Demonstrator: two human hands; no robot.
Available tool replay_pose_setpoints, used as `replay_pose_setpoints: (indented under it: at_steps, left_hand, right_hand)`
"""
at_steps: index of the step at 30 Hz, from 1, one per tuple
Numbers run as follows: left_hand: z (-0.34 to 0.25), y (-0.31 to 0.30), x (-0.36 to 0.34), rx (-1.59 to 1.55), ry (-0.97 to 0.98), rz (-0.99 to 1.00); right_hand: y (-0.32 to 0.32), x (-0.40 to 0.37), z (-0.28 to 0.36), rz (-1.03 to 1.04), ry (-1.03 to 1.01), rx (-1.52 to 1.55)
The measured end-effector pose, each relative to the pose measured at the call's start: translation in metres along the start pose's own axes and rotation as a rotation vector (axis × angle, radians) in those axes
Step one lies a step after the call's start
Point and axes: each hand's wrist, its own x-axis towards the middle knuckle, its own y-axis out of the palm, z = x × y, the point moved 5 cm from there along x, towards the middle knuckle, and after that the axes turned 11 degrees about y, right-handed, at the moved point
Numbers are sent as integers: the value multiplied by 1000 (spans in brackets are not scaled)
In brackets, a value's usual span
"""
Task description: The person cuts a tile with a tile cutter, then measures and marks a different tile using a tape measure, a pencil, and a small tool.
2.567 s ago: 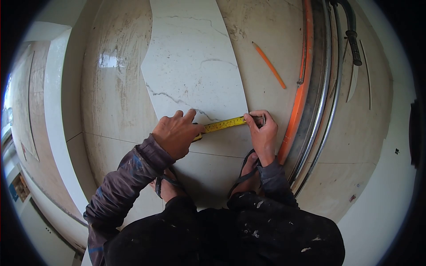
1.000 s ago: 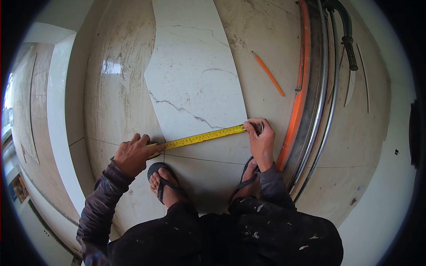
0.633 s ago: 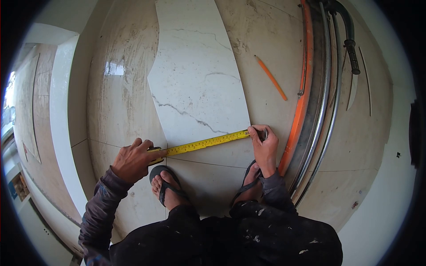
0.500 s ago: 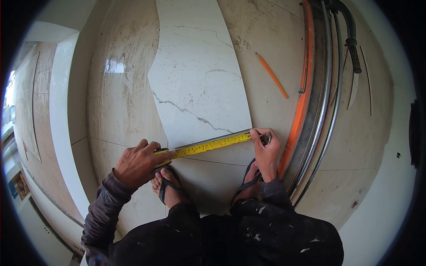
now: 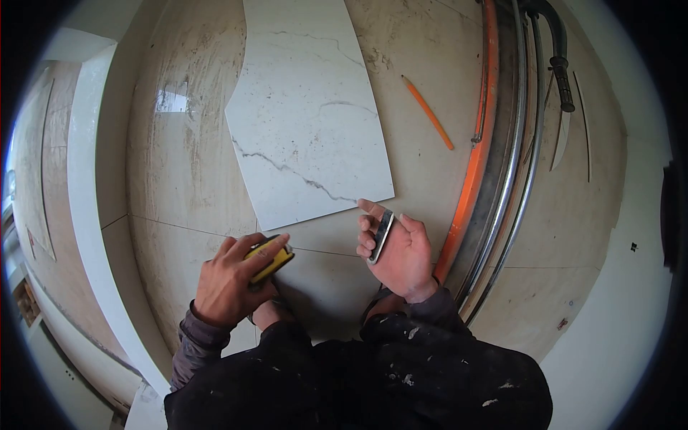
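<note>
My left hand [image 5: 233, 276] is closed around a yellow and black tape measure [image 5: 272, 259], its blade no longer stretched out. Palm up, my right hand [image 5: 401, 254] holds a small flat dark object with a pale metal edge [image 5: 381, 236] across its curled fingers; its exact kind I cannot make out. Just beyond both hands lies a cut white marble-look tile [image 5: 308, 129] with grey veins. The right index fingertip is close to the tile's near edge. An orange pencil [image 5: 428, 113] rests on the floor to the right of the tile.
On the right lies a long tile cutter with an orange side [image 5: 469, 172], steel rails [image 5: 505, 172] and a black-gripped handle [image 5: 562, 86]. Thin tile offcuts [image 5: 561, 140] lie beyond it. The beige floor [image 5: 179, 172] is smeared with dirt. A white wall edge [image 5: 93, 179] stands left.
The yellow tape blade has gone back into its case. My right hand has left the tile's near corner and turned palm up; my left hand has drawn slightly back from the tile.
</note>
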Motion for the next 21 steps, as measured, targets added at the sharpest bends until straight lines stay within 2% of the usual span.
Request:
replay_pose_setpoints:
  at_steps: [1,2,3,5,6,8,9,11,12,15,19,21]
  left_hand:
    - [10,-7,-8,52,-92,-86]
    - [19,-8,-14,52,-89,-83]
    - [33,-10,-22,111,-165,-126]
    - [58,-11,-34,173,-242,-172]
    - [71,-9,-40,199,-287,-173]
    - [83,-6,-44,222,-379,-159]
    - [85,-3,-46,220,-382,-157]
    - [91,5,-48,205,-409,-126]
    - [92,8,-48,200,-408,-125]
    - [91,16,-50,238,-399,-126]
    - [90,20,-56,221,-380,-253]
    - [88,22,-56,232,-375,-285]
  right_hand:
    - [-2,-1,4,2,-18,69]
    - [-8,-1,5,-13,-3,101]
    - [-11,-1,5,-14,-5,102]
    - [-23,0,7,-156,-70,-95]
    - [-28,1,4,-153,-68,-96]
    - [-33,-6,14,-450,-274,-668]
    - [-34,-10,15,-450,-270,-669]
    - [-4,-28,35,-712,-477,-1392]
    - [-1,-34,38,-785,-522,-1513]
    - [1,-48,33,-757,-592,-1364]
    - [5,-46,29,-646,-531,-1409]
    - [-2,-36,26,-510,-650,-1397]
